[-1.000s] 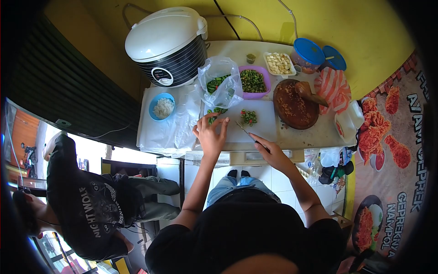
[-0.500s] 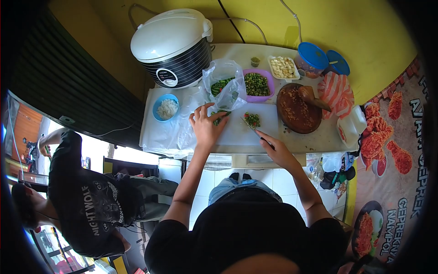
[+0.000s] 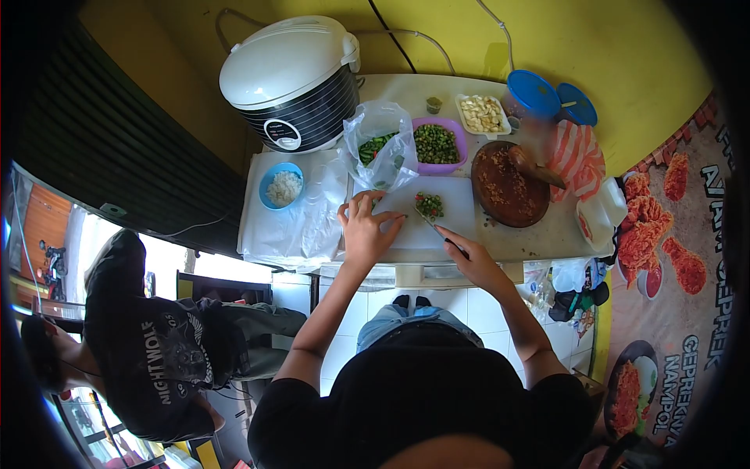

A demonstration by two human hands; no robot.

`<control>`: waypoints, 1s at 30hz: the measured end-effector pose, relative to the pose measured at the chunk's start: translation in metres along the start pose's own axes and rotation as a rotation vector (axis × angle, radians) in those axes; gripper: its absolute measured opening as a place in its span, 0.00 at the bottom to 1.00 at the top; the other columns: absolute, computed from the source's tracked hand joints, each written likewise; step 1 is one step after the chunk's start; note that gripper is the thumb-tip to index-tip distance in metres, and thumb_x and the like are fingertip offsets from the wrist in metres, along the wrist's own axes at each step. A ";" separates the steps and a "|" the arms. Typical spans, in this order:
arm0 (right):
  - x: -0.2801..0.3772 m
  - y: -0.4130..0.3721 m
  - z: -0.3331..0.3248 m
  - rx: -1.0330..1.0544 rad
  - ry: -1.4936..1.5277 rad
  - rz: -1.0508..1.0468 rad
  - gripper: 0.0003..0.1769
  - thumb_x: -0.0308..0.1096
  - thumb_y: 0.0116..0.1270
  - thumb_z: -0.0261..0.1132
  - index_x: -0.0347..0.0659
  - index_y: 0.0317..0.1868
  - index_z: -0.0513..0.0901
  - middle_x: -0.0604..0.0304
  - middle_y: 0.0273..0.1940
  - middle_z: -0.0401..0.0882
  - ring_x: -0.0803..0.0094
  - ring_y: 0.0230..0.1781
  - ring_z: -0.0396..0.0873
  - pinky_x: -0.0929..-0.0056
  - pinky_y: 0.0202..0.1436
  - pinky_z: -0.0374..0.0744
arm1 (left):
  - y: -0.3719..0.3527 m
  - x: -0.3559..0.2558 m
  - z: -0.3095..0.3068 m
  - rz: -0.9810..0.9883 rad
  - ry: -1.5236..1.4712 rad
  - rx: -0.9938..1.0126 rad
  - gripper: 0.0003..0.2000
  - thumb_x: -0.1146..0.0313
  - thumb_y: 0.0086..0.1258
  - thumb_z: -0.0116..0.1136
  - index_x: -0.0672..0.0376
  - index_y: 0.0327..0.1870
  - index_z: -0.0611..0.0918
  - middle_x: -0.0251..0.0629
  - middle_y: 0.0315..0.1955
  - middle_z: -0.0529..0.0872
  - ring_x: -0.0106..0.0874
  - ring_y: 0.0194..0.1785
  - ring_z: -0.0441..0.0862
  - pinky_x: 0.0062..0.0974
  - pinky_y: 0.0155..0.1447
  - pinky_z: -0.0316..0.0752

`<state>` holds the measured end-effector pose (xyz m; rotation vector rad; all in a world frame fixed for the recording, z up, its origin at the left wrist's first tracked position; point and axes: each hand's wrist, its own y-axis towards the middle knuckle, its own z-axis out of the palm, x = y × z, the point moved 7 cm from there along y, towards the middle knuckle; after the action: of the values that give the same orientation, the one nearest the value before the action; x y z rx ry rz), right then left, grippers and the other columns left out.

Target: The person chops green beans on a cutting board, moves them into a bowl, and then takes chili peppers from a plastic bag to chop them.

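My left hand (image 3: 369,228) is over the left part of a white cutting board (image 3: 457,191), its fingers bent and apart; green pieces show just behind the fingers. A knife (image 3: 430,221) is in my right hand (image 3: 472,258), its blade tip at a small pile of chopped green and red pieces (image 3: 430,205) on the board. Behind the board, a clear plastic bag (image 3: 402,156) holds green vegetables, beside a purple tub (image 3: 465,148) of chopped green pieces. To the right lies a brown mortar (image 3: 500,191) with a pestle (image 3: 535,168) on it.
A rice cooker (image 3: 289,70) stands at the back left, with a blue bowl of rice (image 3: 283,187) before it. Garlic in a white tray (image 3: 482,115), blue-lidded tubs (image 3: 534,94), a striped bag (image 3: 576,160) and a foam box (image 3: 601,215) are right. Another person (image 3: 156,344) stands left.
My left hand has moved slightly down and right, away from the green pieces, and its fingers have spread. My right hand and knife have shifted slightly down.
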<state>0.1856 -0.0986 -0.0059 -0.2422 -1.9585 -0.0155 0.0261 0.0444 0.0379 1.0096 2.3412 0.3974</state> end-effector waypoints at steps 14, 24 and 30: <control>0.009 -0.008 0.007 0.008 0.073 -0.019 0.24 0.39 0.80 0.53 0.45 0.73 0.69 0.48 0.64 0.78 0.69 0.59 0.77 0.69 0.65 0.71 | -0.009 0.011 -0.019 -0.087 -0.069 -0.102 0.06 0.58 0.62 0.70 0.46 0.34 0.91 0.29 0.47 0.84 0.33 0.55 0.78 0.43 0.60 0.62; 0.012 -0.012 0.006 -0.012 0.085 0.011 0.24 0.39 0.80 0.53 0.46 0.74 0.69 0.47 0.60 0.80 0.71 0.54 0.77 0.68 0.63 0.73 | -0.008 -0.008 0.006 -0.216 0.033 -0.104 0.20 0.44 0.50 0.75 0.51 0.21 0.82 0.34 0.33 0.81 0.35 0.38 0.82 0.37 0.45 0.68; 0.009 -0.015 0.004 -0.002 0.056 0.088 0.24 0.39 0.80 0.53 0.47 0.74 0.69 0.49 0.51 0.83 0.75 0.40 0.74 0.72 0.53 0.75 | -0.008 0.002 0.014 -0.226 -0.013 0.045 0.15 0.48 0.54 0.74 0.49 0.27 0.87 0.33 0.33 0.81 0.35 0.40 0.82 0.36 0.46 0.67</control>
<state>0.1762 -0.1110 0.0022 -0.3260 -1.8908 0.0334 0.0293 0.0412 0.0221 0.7538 2.4283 0.2506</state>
